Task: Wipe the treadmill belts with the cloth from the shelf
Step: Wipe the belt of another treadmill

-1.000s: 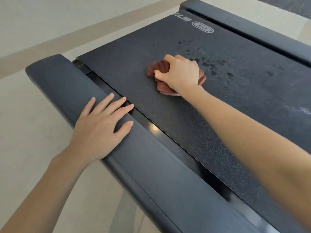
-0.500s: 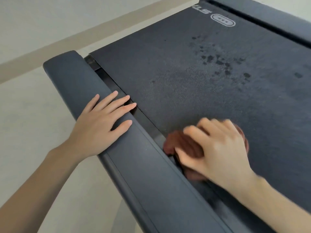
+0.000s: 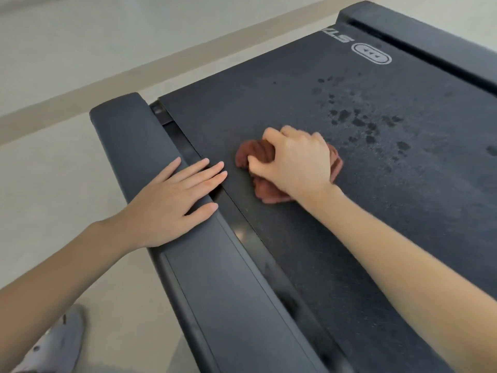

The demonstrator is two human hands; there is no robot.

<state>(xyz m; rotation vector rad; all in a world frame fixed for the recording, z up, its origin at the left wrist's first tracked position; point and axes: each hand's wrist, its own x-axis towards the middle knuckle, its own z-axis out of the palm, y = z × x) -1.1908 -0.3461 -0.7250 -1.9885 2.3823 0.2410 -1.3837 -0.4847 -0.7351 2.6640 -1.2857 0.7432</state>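
Your right hand point(image 3: 295, 162), fingers curled round the bunched cloth point(image 3: 250, 154), has swept it from the belt's point(image 3: 255, 103) left edge back toward mid-belt; the dark spots point(image 3: 360, 122) beyond look unwiped. Your left hand point(image 3: 172, 200) lies flat, fingers straight, on the side rail point(image 3: 209, 278).

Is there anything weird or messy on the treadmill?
Yes. A cluster of dark spots speckles the belt, beyond the brown cloth gripped by the right hand. They look like wet drops or stains, unlike the plain grey belt around them.
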